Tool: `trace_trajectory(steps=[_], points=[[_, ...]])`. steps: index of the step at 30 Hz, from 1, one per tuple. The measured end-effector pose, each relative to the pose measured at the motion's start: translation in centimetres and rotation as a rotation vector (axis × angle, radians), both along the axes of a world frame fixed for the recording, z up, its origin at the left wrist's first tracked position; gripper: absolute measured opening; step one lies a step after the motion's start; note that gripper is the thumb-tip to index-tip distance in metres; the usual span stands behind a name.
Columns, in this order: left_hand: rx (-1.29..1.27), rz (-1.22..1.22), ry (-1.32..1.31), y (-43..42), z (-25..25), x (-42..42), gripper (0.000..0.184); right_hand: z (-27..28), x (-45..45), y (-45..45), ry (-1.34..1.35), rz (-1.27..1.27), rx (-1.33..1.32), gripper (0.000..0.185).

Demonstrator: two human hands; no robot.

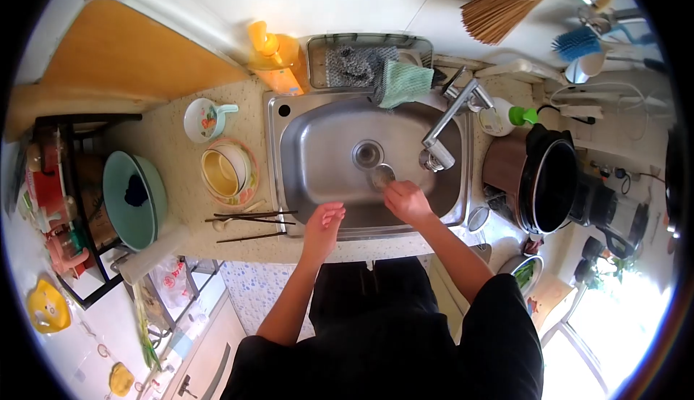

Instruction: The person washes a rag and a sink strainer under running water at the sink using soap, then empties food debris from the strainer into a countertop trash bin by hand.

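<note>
My right hand (pixel 408 202) reaches over the near side of the steel sink (pixel 318 161). Its fingers are closed on the edge of a small round metallic piece that looks like a sink strainer (pixel 382 176). That piece is just below and to the right of the drain hole (pixel 368 154). My left hand (pixel 324 225) hovers over the sink's near rim with loosely bent fingers and nothing visible in it. Left of it, several dark chopsticks (pixel 253 218) and a light spoon lie on the counter, some tips reaching the sink rim.
A faucet (pixel 448 125) projects over the sink's right side. A green cloth (pixel 405 83) hangs from the rack (pixel 314 64) behind. Stacked bowls (pixel 224 170), a handled cup (pixel 205 120) and a green basin (pixel 134 205) stand left. A cooker pot (pixel 531 179) and a glass (pixel 478 218) stand right.
</note>
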State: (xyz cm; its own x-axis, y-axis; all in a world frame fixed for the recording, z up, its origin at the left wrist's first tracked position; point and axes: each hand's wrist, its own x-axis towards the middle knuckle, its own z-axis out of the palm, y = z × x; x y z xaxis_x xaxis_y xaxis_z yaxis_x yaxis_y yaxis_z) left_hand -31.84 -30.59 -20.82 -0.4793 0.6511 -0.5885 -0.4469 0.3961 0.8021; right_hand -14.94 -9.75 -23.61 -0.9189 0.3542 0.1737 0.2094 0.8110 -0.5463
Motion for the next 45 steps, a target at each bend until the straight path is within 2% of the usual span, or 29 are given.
trace_trajectory(steps=[10,13,16,19,23,25,28,32,40,45], points=[[0.006,-0.214,0.055,2.1,3.2,0.3,0.025,12.8,4.8,0.1,0.048,-0.062,0.127,0.021],[-0.005,-0.218,-0.215,3.1,4.2,1.0,0.035,15.5,5.8,-0.2,0.066,-0.072,0.172,0.025],[0.210,0.017,-0.903,4.4,4.9,2.4,0.048,18.0,6.9,-0.9,0.099,-0.080,0.193,0.029],[0.239,0.112,-1.068,6.4,3.9,5.1,0.055,20.2,8.3,-2.0,0.127,-0.089,0.238,0.032],[0.332,0.009,-1.079,10.0,5.5,9.1,0.051,22.7,11.0,-3.6,0.187,-0.072,0.250,0.033],[0.329,-0.026,-1.019,11.9,9.0,11.8,0.048,23.9,12.9,-4.3,0.200,-0.055,0.292,0.033],[0.431,-0.107,-1.198,13.0,10.6,15.6,0.044,25.4,17.0,-5.9,0.167,-0.085,0.345,0.033],[0.397,-0.155,-1.414,13.2,12.9,22.0,0.038,27.5,23.5,-8.2,0.175,-0.169,0.448,0.032],[0.251,-0.313,-1.354,12.5,19.9,40.4,0.030,32.1,40.3,-12.7,0.180,-0.434,0.641,0.027],[0.255,-0.583,-1.366,14.1,24.3,53.6,0.030,34.9,51.4,-15.7,0.149,-0.668,0.699,0.026]])
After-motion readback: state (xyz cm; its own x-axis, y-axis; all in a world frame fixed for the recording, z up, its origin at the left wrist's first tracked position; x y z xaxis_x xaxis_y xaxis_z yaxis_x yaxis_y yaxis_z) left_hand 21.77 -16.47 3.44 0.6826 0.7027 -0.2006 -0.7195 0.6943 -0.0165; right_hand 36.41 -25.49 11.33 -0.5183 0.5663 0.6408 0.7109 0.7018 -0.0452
